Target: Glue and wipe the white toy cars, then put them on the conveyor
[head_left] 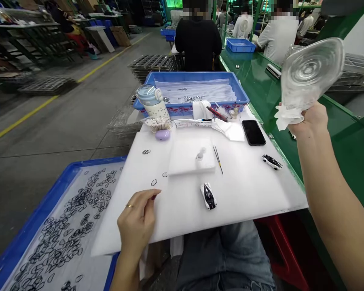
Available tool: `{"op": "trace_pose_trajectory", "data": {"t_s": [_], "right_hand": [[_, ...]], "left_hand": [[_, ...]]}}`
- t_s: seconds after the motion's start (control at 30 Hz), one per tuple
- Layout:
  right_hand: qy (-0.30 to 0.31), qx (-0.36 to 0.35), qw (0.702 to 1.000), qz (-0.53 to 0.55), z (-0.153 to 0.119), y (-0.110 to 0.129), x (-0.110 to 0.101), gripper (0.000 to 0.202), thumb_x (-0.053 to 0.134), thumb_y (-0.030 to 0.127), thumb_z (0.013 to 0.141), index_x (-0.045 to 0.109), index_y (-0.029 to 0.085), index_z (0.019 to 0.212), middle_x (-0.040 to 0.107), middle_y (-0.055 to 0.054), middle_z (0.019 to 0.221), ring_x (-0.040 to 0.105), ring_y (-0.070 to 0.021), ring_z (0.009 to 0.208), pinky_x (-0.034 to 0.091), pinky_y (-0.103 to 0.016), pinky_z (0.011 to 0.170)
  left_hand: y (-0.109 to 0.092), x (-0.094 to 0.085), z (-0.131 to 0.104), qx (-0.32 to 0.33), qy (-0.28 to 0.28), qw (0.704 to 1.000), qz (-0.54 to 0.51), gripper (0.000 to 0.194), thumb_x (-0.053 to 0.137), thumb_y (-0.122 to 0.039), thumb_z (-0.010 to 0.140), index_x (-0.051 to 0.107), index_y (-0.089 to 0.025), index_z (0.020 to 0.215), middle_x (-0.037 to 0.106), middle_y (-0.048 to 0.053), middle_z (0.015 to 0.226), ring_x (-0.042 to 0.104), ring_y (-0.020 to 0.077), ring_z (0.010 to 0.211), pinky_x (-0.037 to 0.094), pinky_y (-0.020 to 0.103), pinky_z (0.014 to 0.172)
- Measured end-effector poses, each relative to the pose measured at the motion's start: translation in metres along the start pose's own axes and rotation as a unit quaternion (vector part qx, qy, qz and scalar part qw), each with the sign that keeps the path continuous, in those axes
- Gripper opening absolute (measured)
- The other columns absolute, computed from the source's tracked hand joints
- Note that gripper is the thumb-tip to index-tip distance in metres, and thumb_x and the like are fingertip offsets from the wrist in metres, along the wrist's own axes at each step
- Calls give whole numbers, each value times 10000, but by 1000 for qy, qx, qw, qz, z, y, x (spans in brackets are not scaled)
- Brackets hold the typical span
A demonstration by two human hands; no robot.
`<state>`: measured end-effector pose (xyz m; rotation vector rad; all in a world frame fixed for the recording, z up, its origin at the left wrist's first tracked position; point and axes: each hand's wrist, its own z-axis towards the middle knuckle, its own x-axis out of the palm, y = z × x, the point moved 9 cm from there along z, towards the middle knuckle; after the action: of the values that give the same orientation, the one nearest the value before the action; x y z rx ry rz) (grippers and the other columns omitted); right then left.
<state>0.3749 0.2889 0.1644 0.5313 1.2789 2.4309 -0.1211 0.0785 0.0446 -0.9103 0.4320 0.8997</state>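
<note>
My left hand (136,220) is over the front left of the white work board (242,194), thumb and fingertips pinched together. Whatever is between the tips is too small to make out. Just beyond them lie a thin dark ring (154,182) and another small ring (165,174). Raised at the right, my right hand (314,119) is closed around the lower end of a clear plastic object (309,70) with a ringed round face. Crumpled white material (288,116) hangs there. A small black-and-white toy car (208,196) sits near the board's front edge.
Tweezers (218,159) lie beside a white foam block (189,161). A phone (253,132) and second toy car (272,162) are at right. Behind stand a tumbler (153,105) and blue bin (191,76). A blue tray (63,173) of rings is left; a person (198,38) sits ahead.
</note>
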Motion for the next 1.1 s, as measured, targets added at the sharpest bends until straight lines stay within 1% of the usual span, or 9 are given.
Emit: {"op": "trace_pose_trajectory", "data": {"t_s": [0.2,0.43,0.5,0.6,0.7,0.8,0.87,0.97,1.1], "right_hand": [[4,161,985,66,-12,-25,2,320,368,129,873,526,219,609,630,-33,687,635,-159,782,507,-357,753],[-33,179,982,49,-23,-33,0,283,658,322,842,464,254,649,513,-3,645,516,-188,773,480,-388,750],[-70,117,990,21,-24,-17,1,302,632,406,881,463,257,681,491,-8,665,505,-190,767,475,-388,740],[-48,-84,993,-62,-38,32,25,288,563,524,926,555,237,912,583,-55,878,545,-196,843,480,-402,829],[94,-249,947,-180,-78,59,79,436,495,592,942,523,227,1179,586,-102,1158,572,-251,1083,434,-467,1001],[240,-290,892,-251,-116,43,126,441,420,547,974,494,200,1236,568,-143,1273,516,-285,1254,382,-506,1091],[261,-253,895,-257,-122,26,139,403,417,521,976,498,199,1203,583,-159,1275,531,-284,1240,412,-506,1069],[202,-134,952,-189,-103,17,134,317,461,544,965,505,232,996,659,-106,1107,607,-246,1065,491,-478,963],[50,76,996,20,-77,38,90,351,318,410,1056,372,256,745,621,0,747,547,-134,703,531,-357,803]], "left_hand": [[-21,6,-7,190,45,976,94,325,531,-99,929,686,-241,1177,737,41,885,700,197,761,527,294,768],[-38,24,-18,279,149,943,106,464,360,15,877,710,-200,1093,750,75,909,718,216,792,564,302,730],[-34,27,-14,269,180,941,96,484,345,19,858,710,-204,1085,744,72,897,715,214,783,567,297,688],[-21,36,-6,239,223,943,64,400,390,-45,880,717,-228,1020,737,48,861,709,207,753,556,282,617],[-12,44,2,228,245,941,44,315,430,-129,913,721,-247,941,736,44,855,704,210,751,543,277,582],[-15,43,8,246,228,942,32,276,454,-187,934,721,-251,920,752,53,888,712,213,761,565,283,613],[-21,36,11,251,212,945,4,217,508,-224,937,722,-252,949,762,45,899,726,210,767,591,290,682],[-32,24,13,210,185,958,-71,132,633,-255,893,729,-254,983,771,33,891,737,210,773,600,288,757],[-25,21,2,9,148,975,-167,95,754,-267,799,759,-256,894,764,33,843,722,205,746,597,264,705]]}}
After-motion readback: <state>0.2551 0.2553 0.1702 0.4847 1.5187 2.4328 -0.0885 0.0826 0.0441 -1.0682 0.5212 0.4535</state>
